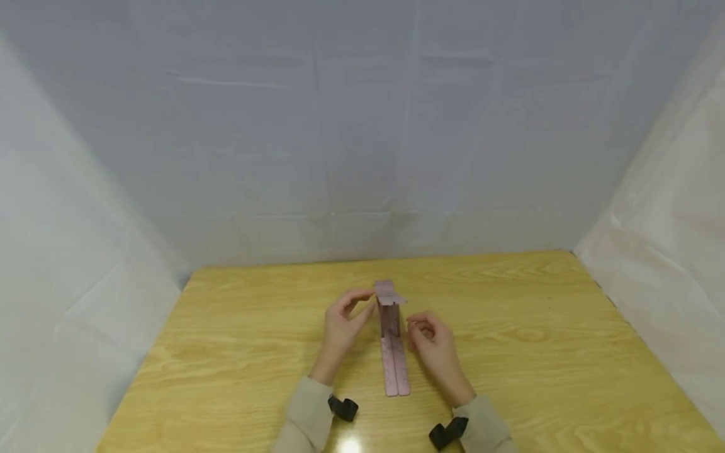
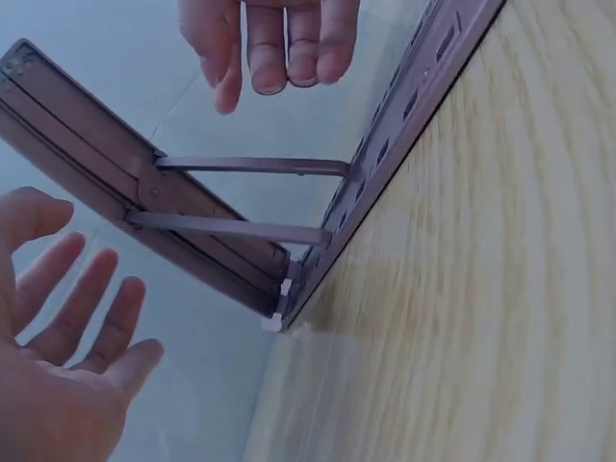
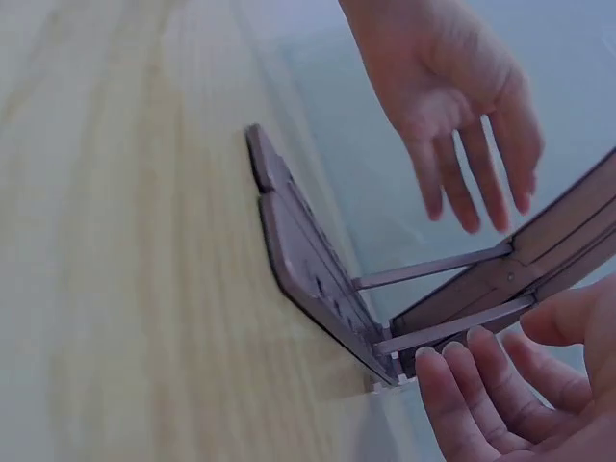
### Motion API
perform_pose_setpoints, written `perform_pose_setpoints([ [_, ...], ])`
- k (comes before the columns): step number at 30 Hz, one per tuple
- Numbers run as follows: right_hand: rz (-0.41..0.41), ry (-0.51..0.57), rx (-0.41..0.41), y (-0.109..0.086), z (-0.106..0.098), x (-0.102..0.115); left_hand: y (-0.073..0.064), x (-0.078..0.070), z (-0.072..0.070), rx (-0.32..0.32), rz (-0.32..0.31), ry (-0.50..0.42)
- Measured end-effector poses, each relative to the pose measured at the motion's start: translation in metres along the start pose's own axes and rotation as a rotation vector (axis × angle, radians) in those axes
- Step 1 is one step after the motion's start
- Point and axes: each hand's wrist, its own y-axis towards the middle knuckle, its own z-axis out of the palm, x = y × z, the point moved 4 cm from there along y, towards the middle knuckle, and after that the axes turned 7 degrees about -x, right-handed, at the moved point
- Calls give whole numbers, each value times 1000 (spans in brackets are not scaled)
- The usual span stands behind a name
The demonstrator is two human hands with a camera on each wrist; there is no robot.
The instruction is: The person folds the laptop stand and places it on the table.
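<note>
A pinkish-purple folding stand (image 1: 394,368), which looks like a laptop stand, is unfolded on the table. Its slotted base (image 2: 409,120) lies flat, and a hinged panel (image 2: 67,130) slants up from the far end. Two thin support arms (image 2: 250,166) link panel and base. My left hand (image 1: 342,327) is left of the raised panel, its fingers spread and close to the panel's edge. On the right side, my right hand (image 1: 436,349) has loosely bent fingers, with fingertips right by a support arm in the right wrist view. Neither hand grips anything.
The stand is on a light wood-grain table (image 1: 226,352). A grey-white sheet (image 1: 362,138) hangs behind the far edge, with pale sheets along both sides. Black wrist cameras (image 1: 343,409) sit at the cuffs of beige sleeves.
</note>
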Motion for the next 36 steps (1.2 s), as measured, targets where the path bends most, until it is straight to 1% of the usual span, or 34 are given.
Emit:
perform_pose_setpoints([
  [3, 2, 43, -22, 7, -2, 3, 0, -2, -3, 5, -58, 50],
  [6, 21, 61, -13, 14, 0, 4, -1, -9, -5, 27, -101, 85],
  [8, 37, 71, 4, 19, 2, 5, -2, -16, -4, 56, -128, 99],
  [11, 36, 84, 34, 25, 4, 5, -4, -24, -2, 109, -179, 116],
  [13, 22, 95, 51, 29, 5, 3, -6, -25, 0, 148, -211, 122],
  [15, 4, 104, 75, 33, 5, 1, -8, -24, 2, 173, -223, 124],
  [17, -7, 114, 103, 36, 6, -1, -10, -22, 4, 185, -224, 119],
  [19, -29, 108, 136, 38, 7, -1, -11, -21, 6, 180, -212, 129],
  [20, -38, 100, 149, 38, 7, 0, -11, -18, 7, 180, -192, 133],
  [22, -57, 92, 166, 38, 8, 0, -11, -19, 9, 168, -170, 146],
  [26, -82, 84, 161, 39, 10, 0, -12, -20, 14, 152, -104, 180],
  [27, -87, 87, 153, 39, 11, 0, -12, -22, 16, 144, -104, 185],
  [28, -91, 92, 145, 38, 11, -1, -12, -22, 17, 139, -94, 194],
  [30, -90, 100, 133, 39, 12, -1, -12, -22, 18, 128, -95, 208],
  [33, -67, 112, 119, 39, 14, -2, -12, -23, 18, 102, -114, 217],
  [36, -35, 113, 106, 39, 16, -3, -12, -25, 19, 83, -121, 219],
])
